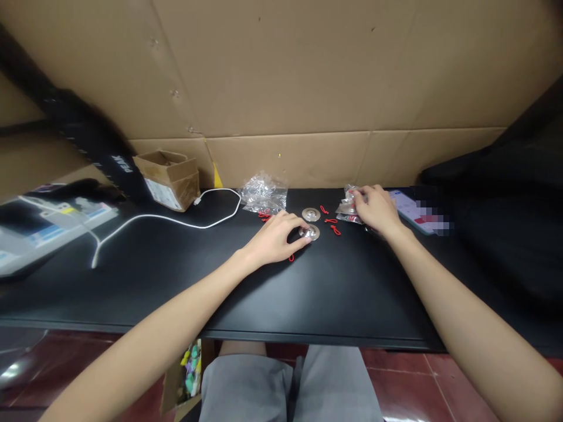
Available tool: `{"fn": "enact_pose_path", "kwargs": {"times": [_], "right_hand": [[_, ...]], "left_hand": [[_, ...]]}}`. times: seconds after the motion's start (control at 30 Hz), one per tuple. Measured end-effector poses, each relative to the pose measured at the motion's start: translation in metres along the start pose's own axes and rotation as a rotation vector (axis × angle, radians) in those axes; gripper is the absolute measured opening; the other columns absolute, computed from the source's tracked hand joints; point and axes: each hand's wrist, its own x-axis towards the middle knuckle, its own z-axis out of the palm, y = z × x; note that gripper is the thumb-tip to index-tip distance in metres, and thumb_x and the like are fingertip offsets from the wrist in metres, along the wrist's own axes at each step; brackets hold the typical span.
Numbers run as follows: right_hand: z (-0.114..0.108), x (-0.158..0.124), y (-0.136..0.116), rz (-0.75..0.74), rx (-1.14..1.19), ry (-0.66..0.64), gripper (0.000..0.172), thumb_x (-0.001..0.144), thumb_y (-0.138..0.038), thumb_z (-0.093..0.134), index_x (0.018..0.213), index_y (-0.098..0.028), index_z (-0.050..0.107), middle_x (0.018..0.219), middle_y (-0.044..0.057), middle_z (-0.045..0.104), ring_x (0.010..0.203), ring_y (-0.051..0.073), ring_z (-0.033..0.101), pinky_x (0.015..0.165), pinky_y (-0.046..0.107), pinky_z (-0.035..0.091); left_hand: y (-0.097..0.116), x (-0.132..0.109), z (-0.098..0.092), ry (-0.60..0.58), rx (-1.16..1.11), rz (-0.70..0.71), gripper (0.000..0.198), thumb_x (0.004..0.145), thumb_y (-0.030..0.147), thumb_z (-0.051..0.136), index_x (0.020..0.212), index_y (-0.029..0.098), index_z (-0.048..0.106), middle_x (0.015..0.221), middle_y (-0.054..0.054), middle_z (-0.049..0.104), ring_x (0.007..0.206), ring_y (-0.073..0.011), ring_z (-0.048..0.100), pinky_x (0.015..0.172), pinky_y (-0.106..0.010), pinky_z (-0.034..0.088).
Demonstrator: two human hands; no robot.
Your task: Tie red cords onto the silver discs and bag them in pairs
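My left hand (277, 237) has its thumb and fingers at the rim of a small shiny finger cymbal (312, 232), a domed metal disc on the black table. Just behind it, apart from my fingers, lies a second cymbal (311, 214). Red cord loops are scattered around: one red loop (335, 230) lies right of the discs, another red loop (291, 258) under my left thumb. On the right, the fingers of my right hand (378, 208) are closed on clear plastic packets (347, 205) with something metallic and red inside; its fingertips are partly hidden.
Crumpled clear plastic bags (264, 193) lie at the back, near a small open cardboard box (169, 180). A white cable (176, 218) crosses the left side. Beside my right hand is a phone (411, 211); black fabric (510, 223) fills the right end. Cardboard (290, 158) walls the back.
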Motion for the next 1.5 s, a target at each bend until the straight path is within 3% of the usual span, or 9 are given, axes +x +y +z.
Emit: {"fn": "enact_pose_path", "kwargs": {"times": [0.3, 0.47, 0.6, 0.93, 1.0, 1.13, 1.23, 1.33, 1.5], "right_hand": [[0.017, 0.017, 0.029, 0.032, 0.243, 0.102, 0.046, 0.078, -0.03, 0.068, 0.123, -0.018, 0.073, 0.11, 0.017, 0.071, 0.102, 0.036, 0.069, 0.094, 0.055, 0.055], [0.012, 0.017, 0.025, 0.109, 0.297, 0.065, 0.037, 0.073, -0.027, 0.072, 0.109, -0.018, 0.077, 0.101, 0.014, 0.075, 0.092, 0.034, 0.071, 0.09, 0.052, 0.056], [0.004, 0.014, 0.019, 0.093, 0.35, 0.191, 0.032, 0.068, -0.023, 0.076, 0.099, -0.017, 0.076, 0.091, 0.011, 0.077, 0.083, 0.032, 0.072, 0.088, 0.05, 0.058], [-0.01, 0.013, 0.003, 0.006, 0.715, 0.498, 0.035, 0.083, -0.035, 0.074, 0.114, -0.019, 0.071, 0.098, 0.011, 0.076, 0.088, 0.026, 0.075, 0.085, 0.045, 0.063], [-0.016, 0.007, -0.01, -0.04, 0.829, 0.432, 0.035, 0.083, -0.039, 0.077, 0.112, -0.02, 0.072, 0.101, 0.011, 0.076, 0.093, 0.027, 0.074, 0.089, 0.048, 0.062], [-0.022, -0.013, -0.042, -0.159, 1.072, 0.087, 0.034, 0.082, -0.045, 0.083, 0.109, -0.025, 0.075, 0.104, 0.008, 0.076, 0.102, 0.028, 0.073, 0.095, 0.049, 0.061], [-0.021, -0.029, -0.063, -0.202, 1.192, -0.139, 0.038, 0.079, -0.047, 0.087, 0.107, -0.025, 0.075, 0.106, 0.007, 0.076, 0.102, 0.027, 0.073, 0.096, 0.048, 0.061], [-0.019, -0.038, -0.076, -0.194, 1.283, -0.247, 0.038, 0.076, -0.048, 0.09, 0.1, -0.023, 0.074, 0.107, 0.008, 0.076, 0.104, 0.026, 0.072, 0.096, 0.047, 0.062], [-0.022, -0.04, -0.078, -0.125, 1.364, -0.328, 0.036, 0.076, -0.044, 0.091, 0.101, -0.023, 0.074, 0.104, 0.007, 0.076, 0.096, 0.023, 0.073, 0.086, 0.04, 0.064]], "left_hand": [[0.007, 0.0, -0.002, 0.007, -0.066, 0.011, 0.031, 0.101, 0.038, 0.061, 0.129, 0.027, 0.067, 0.121, -0.006, 0.073, 0.113, -0.0266, 0.059, 0.1, -0.044, 0.048], [0.004, 0.0, -0.001, 0.065, -0.052, 0.008, 0.028, 0.101, 0.032, 0.061, 0.127, 0.024, 0.067, 0.122, -0.006, 0.073, 0.113, -0.0256, 0.059, 0.101, -0.044, 0.047], [0.002, 0.0, 0.0, 0.084, -0.052, 0.017, 0.026, 0.101, 0.032, 0.061, 0.125, 0.023, 0.067, 0.12, -0.006, 0.073, 0.11, -0.0247, 0.06, 0.102, -0.043, 0.047], [0.002, 0.001, -0.003, 0.185, -0.076, -0.048, 0.022, 0.102, 0.033, 0.059, 0.119, 0.022, 0.067, 0.116, -0.006, 0.073, 0.11, -0.0238, 0.062, 0.101, -0.044, 0.049], [0.003, 0.003, -0.003, 0.242, -0.13, -0.082, 0.023, 0.102, 0.031, 0.058, 0.122, 0.022, 0.065, 0.117, -0.007, 0.073, 0.111, -0.023, 0.063, 0.1, -0.043, 0.049], [0.003, 0.009, -0.001, 0.356, -0.357, -0.238, 0.037, 0.101, 0.038, 0.063, 0.133, 0.021, 0.058, 0.126, -0.012, 0.07, 0.11, -0.0228, 0.067, 0.088, -0.038, 0.054], [-0.001, 0.013, 0.001, 0.319, -0.622, -0.309, 0.04, 0.099, 0.044, 0.065, 0.131, 0.019, 0.059, 0.115, -0.012, 0.074, 0.102, -0.0218, 0.07, 0.08, -0.034, 0.056], [-0.003, 0.014, 0.002, 0.244, -0.851, -0.321, 0.035, 0.095, 0.042, 0.07, 0.12, 0.018, 0.064, 0.094, -0.007, 0.074, 0.086, -0.0194, 0.072, 0.071, -0.03, 0.056], [-0.002, 0.012, 0.0, 0.295, -0.942, -0.322, 0.033, 0.09, 0.037, 0.076, 0.114, 0.018, 0.067, 0.085, -0.005, 0.073, 0.082, -0.0181, 0.072, 0.068, -0.028, 0.056]]}}
